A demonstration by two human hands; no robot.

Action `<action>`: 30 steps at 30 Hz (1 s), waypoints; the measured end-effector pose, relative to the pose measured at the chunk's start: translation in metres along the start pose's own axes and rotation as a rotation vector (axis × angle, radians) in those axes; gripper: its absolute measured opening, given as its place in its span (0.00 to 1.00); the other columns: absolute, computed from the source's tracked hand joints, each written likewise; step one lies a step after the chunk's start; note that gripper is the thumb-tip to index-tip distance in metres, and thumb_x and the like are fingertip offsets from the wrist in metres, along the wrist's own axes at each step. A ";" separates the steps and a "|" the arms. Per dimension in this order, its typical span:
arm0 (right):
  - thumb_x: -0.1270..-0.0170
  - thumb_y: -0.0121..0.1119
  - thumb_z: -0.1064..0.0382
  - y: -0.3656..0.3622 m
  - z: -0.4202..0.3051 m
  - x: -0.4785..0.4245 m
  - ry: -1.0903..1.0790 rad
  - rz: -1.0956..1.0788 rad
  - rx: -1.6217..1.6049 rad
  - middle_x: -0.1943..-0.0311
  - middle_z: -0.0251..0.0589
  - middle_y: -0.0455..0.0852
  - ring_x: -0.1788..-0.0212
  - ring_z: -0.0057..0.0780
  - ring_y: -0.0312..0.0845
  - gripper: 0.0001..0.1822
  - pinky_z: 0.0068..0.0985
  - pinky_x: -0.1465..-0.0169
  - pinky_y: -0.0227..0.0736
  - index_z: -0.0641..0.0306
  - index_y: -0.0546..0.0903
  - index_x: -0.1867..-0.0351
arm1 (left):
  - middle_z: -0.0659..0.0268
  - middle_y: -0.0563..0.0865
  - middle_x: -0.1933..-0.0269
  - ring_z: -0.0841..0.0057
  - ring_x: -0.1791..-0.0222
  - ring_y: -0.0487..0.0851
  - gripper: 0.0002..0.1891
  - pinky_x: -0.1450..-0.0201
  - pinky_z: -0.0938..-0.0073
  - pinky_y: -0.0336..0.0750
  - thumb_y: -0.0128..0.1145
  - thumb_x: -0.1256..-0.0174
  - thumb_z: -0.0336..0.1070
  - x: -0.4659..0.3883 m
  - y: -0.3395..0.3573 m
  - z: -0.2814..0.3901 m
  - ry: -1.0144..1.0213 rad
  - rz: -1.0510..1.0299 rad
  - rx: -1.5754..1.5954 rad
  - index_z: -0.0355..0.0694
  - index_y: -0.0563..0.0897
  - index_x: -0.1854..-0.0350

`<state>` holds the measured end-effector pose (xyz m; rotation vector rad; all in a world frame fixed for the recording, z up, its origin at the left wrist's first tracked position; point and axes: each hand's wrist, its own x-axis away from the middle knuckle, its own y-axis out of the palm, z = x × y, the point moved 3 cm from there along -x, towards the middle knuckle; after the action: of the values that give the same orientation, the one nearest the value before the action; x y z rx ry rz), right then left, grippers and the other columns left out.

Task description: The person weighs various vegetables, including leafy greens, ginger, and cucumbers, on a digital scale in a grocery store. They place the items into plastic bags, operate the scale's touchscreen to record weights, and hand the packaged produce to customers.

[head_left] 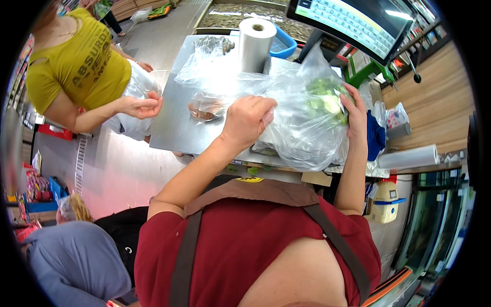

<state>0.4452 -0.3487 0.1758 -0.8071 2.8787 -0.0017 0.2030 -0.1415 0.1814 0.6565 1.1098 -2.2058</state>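
Observation:
A large clear plastic bag (307,142) with green leafy vegetables (326,98) in it is in front of me over the metal table. My left hand (251,117) is closed in a fist on the gathered plastic at the bag's left side. My right hand (355,107) cups the bag's right side, its fingertips at a small white label (340,100) by the greens. To the left of my left hand, a smaller clear bag (207,107) with brownish contents lies on the table. The bag's plastic hides part of what is beneath it.
A roll of plastic bags (256,46) stands at the back of the metal table (172,130), near another clear bag (213,46) and a blue basket (283,42). A touchscreen (356,27) overhangs the back right. Another roll (408,156) lies at right. A person (84,65) stands at left, hand near the table.

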 end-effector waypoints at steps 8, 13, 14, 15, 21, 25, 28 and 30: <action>0.45 0.66 0.69 0.077 -0.053 0.054 -0.143 -0.200 -0.057 0.48 0.34 0.79 0.47 0.22 0.72 0.23 0.22 0.45 0.69 0.62 0.80 0.45 | 0.61 0.85 0.61 0.72 0.68 0.85 0.09 0.68 0.75 0.78 0.55 0.33 0.32 -0.038 -0.123 0.004 0.015 0.502 0.791 0.37 0.80 0.54; 0.41 0.66 0.64 0.185 -0.056 0.055 -0.180 -0.566 0.108 0.38 0.38 0.70 0.36 0.30 0.68 0.27 0.29 0.46 0.78 0.57 0.76 0.38 | 0.63 0.84 0.61 0.75 0.67 0.83 0.09 0.64 0.76 0.77 0.55 0.32 0.33 -0.049 -0.229 -0.015 0.058 0.646 0.573 0.37 0.80 0.54; 0.40 0.67 0.63 0.192 -0.025 0.041 -0.256 -0.552 0.198 0.35 0.40 0.66 0.34 0.35 0.65 0.31 0.30 0.45 0.78 0.54 0.73 0.34 | 0.64 0.84 0.61 0.75 0.67 0.83 0.09 0.63 0.76 0.77 0.55 0.32 0.34 -0.060 -0.232 -0.033 0.059 0.618 0.575 0.37 0.80 0.54; 0.41 0.68 0.63 0.207 -0.014 0.032 -0.378 -0.512 0.372 0.34 0.43 0.65 0.32 0.41 0.63 0.34 0.33 0.44 0.78 0.53 0.70 0.32 | 0.64 0.83 0.61 0.76 0.66 0.83 0.09 0.63 0.77 0.77 0.55 0.32 0.34 -0.062 -0.244 -0.039 0.052 0.620 0.533 0.37 0.80 0.54; 0.44 0.69 0.59 0.282 0.020 0.007 -0.569 -0.587 0.993 0.45 0.53 0.77 0.41 0.50 0.73 0.28 0.41 0.44 0.75 0.58 0.77 0.40 | 0.67 0.82 0.62 0.79 0.65 0.81 0.11 0.59 0.78 0.76 0.54 0.31 0.36 -0.036 -0.308 -0.067 0.015 0.651 0.276 0.37 0.80 0.53; 0.39 0.65 0.57 0.299 0.016 -0.010 -0.555 -0.677 0.771 0.67 0.53 0.86 0.59 0.50 0.83 0.13 0.38 0.52 0.77 0.65 0.85 0.60 | 0.68 0.81 0.62 0.82 0.64 0.80 0.11 0.56 0.80 0.75 0.54 0.30 0.38 -0.014 -0.324 -0.085 0.002 0.629 0.150 0.36 0.80 0.53; 0.37 0.63 0.57 0.305 -0.013 -0.023 -0.522 -0.579 0.546 0.65 0.53 0.85 0.61 0.49 0.82 0.13 0.36 0.54 0.75 0.66 0.83 0.61 | 0.69 0.81 0.62 0.84 0.65 0.79 0.12 0.59 0.82 0.76 0.56 0.30 0.39 0.001 -0.325 -0.080 0.053 0.612 -0.056 0.37 0.79 0.50; 0.34 0.62 0.58 0.307 -0.029 -0.037 -0.455 -0.519 0.322 0.68 0.41 0.86 0.65 0.29 0.77 0.13 0.27 0.59 0.72 0.67 0.84 0.59 | 0.69 0.81 0.60 0.84 0.64 0.79 0.10 0.60 0.82 0.76 0.55 0.28 0.35 0.007 -0.331 -0.086 -0.116 0.757 0.053 0.37 0.79 0.50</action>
<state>0.3135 -0.0686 0.1968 -1.2610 2.1133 -0.2902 -0.0134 0.0887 0.3116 0.7963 0.5987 -1.5927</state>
